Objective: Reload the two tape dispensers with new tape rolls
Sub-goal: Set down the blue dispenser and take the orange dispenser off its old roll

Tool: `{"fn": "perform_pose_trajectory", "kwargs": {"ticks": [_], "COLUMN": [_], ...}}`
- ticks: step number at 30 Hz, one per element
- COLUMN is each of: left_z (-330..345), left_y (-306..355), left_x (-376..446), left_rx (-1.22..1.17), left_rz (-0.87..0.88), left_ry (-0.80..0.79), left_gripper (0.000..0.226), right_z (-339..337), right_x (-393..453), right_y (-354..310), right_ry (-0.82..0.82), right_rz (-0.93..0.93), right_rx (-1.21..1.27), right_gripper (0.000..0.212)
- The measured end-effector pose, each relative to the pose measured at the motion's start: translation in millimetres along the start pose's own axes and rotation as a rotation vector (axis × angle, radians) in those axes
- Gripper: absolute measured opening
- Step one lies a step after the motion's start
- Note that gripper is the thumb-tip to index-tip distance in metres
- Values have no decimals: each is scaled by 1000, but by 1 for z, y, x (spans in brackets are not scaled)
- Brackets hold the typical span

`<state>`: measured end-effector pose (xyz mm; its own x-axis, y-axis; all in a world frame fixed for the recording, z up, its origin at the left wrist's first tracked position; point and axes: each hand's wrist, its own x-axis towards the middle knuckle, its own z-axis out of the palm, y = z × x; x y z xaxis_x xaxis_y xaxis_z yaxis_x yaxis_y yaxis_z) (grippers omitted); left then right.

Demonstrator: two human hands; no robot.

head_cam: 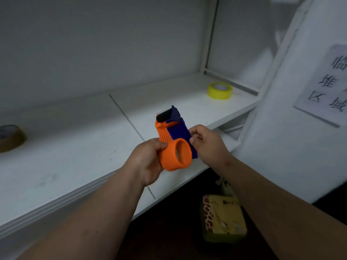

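An orange and blue tape dispenser (173,139) is held above the white shelf (75,147), its empty orange hub ring facing me and its black roller pointing away. My left hand (148,162) grips its orange side from the left. My right hand (208,145) pinches its blue side plate from the right. A yellow tape roll (219,90) lies flat at the shelf's far right. A brown tape roll (11,137) lies at the left edge of view.
The shelf's back wall and a white upright (206,44) close in the space behind. A white panel with a paper sign (326,83) stands on the right. Below the shelf, on the dark floor, lies a yellow patterned bag (223,218).
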<state>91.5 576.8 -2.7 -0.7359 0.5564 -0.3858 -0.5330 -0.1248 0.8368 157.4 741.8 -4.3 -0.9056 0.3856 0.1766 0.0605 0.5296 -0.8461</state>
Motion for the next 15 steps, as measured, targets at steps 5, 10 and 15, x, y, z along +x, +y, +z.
{"fn": "perform_pose_trajectory", "kwargs": {"ticks": [5, 10, 15], "left_z": [75, 118, 141], "left_y": [-22, -26, -17], "left_x": [38, 82, 148], "left_rx": [31, 53, 66], "left_rz": [-23, -49, -95], "left_ry": [-25, -16, -37], "left_gripper": [21, 24, 36], "right_z": [-76, -116, -139], "right_x": [11, 42, 96], "right_y": [56, 92, 125], "right_ry": [36, 63, 95], "right_rz": [28, 55, 98], "right_rx": [-66, -117, -245], "right_gripper": [18, 20, 19]}}
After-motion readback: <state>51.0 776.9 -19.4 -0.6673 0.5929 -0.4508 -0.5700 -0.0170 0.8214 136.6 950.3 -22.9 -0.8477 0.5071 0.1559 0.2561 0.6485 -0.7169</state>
